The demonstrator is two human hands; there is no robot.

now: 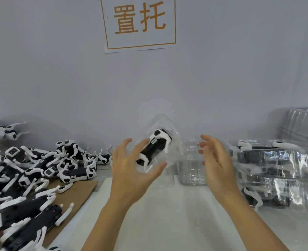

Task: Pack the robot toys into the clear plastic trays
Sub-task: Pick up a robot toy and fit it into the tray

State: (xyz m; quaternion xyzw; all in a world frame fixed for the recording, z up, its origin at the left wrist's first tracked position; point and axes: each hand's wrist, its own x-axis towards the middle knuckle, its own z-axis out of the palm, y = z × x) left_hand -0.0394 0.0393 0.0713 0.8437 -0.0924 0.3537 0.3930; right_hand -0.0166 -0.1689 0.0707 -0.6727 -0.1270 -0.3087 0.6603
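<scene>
The left hand (131,171) grips a tray (160,153) holding one toy (155,147), lifted above the table (167,214); the right hand (216,160) is spread, empty (near it). Next it probably goes onto the packed stack (276,169).

A white paper sign (140,24) with two large orange characters inside an orange border hangs on the pale grey wall (59,78). Below, a flat sheet of brown cardboard (80,192) lies at the left of the white tabletop (167,223).
</scene>
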